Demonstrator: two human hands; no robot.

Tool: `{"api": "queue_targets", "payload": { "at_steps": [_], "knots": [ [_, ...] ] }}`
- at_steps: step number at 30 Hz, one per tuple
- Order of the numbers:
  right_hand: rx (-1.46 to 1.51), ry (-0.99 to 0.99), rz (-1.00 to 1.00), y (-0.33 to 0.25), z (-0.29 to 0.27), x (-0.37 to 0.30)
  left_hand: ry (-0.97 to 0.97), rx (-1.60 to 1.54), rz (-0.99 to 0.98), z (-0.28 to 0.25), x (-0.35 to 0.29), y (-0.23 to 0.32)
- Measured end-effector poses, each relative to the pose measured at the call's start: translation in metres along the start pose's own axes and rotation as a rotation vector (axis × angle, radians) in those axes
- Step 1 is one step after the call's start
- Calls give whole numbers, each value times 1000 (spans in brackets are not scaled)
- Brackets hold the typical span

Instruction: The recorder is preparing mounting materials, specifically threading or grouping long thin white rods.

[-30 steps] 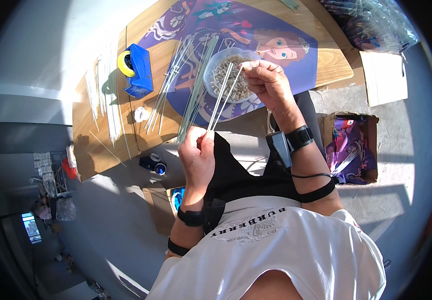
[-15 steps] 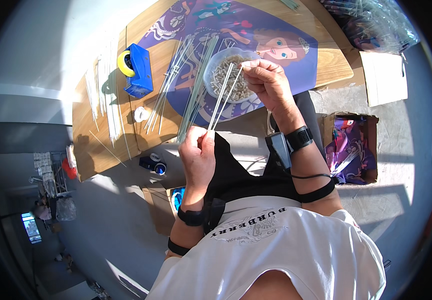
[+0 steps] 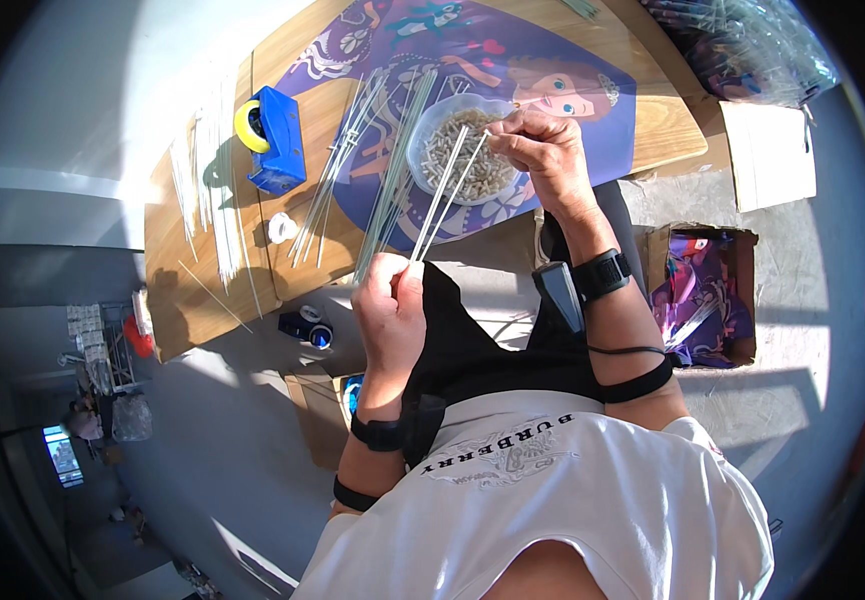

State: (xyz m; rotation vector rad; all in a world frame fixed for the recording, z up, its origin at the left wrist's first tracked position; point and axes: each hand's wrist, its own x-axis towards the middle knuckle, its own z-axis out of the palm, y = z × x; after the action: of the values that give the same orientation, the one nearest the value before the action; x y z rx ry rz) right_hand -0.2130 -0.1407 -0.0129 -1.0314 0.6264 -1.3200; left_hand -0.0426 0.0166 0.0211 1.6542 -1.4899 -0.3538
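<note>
Two or more thin white sticks point(image 3: 441, 190) slant up from the left hand point(image 3: 389, 320), whose thumb and fingers are closed around their lower ends. Ahead and to the right of it, the right hand point(image 3: 549, 155) pinches narrowly at the top of one stick; I cannot tell whether its fingertips hide anything else. Behind the sticks, just left of the right hand, sits a translucent bowl point(image 3: 415, 165) of short pale pieces point(image 3: 484, 178). Compared with half a second ago, I notice only a slight change: the right knuckles have shifted a little forward, the left hand slightly leftward. From my remote seat, I judge the fine work at that tip unfinished.
</note>
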Motion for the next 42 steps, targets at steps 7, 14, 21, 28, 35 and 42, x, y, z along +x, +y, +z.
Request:
{"api": "queue_targets", "payload": {
  "at_steps": [7, 14, 21, 28, 35, 42],
  "knots": [
    [184, -133, 134, -3, -8, 5, -160, -161, -223, -4, -2, -7],
    [143, -70, 103, -1, -7, 6, 23, 130, 127, 1, -1, 1],
    [329, -170, 161, 0, -13, 5, -156, -152, -212, -5, -2, -5],
    [700, -219, 442, 12, -20, 8, 41, 35, 104, 5, -1, 1],
    [361, -311, 258, -6, -28, 8, -301, -637, -612, -13, -1, 3],
    [414, -399, 407, -5, -18, 4, -26, -29, 104, 6, -3, 8]
  ]
}}
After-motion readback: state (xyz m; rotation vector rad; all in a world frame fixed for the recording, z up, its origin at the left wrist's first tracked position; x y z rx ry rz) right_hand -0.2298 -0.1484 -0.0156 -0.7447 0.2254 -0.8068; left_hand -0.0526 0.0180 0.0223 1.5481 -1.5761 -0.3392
